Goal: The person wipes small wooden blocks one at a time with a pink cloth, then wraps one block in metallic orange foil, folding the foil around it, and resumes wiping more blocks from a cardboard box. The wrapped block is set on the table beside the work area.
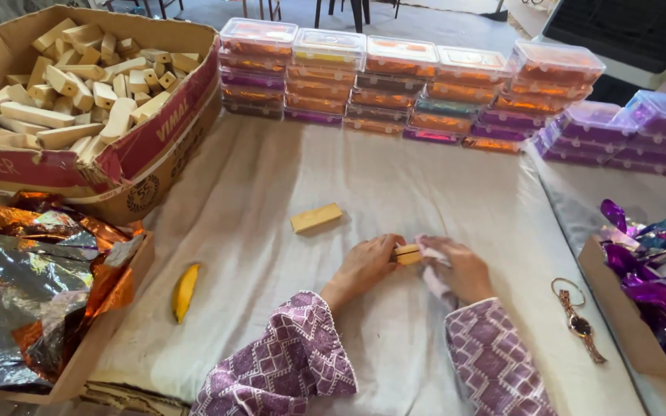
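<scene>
The left hand (365, 266) pins a small wooden block (407, 253) in narrow fingers; the right hand (460, 268), apparently gripping a pale cloth (433, 254), should rub firmly, block pressed to the bench (395, 185).

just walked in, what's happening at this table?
A person in purple patterned sleeves holds a small wooden block between both hands: the left hand grips one end, and the right hand presses a pale cloth against the other. Another wooden block lies loose on the white table cover. A cardboard box of blocks sits at left, with stacked lidded plastic containers along the back.
</scene>
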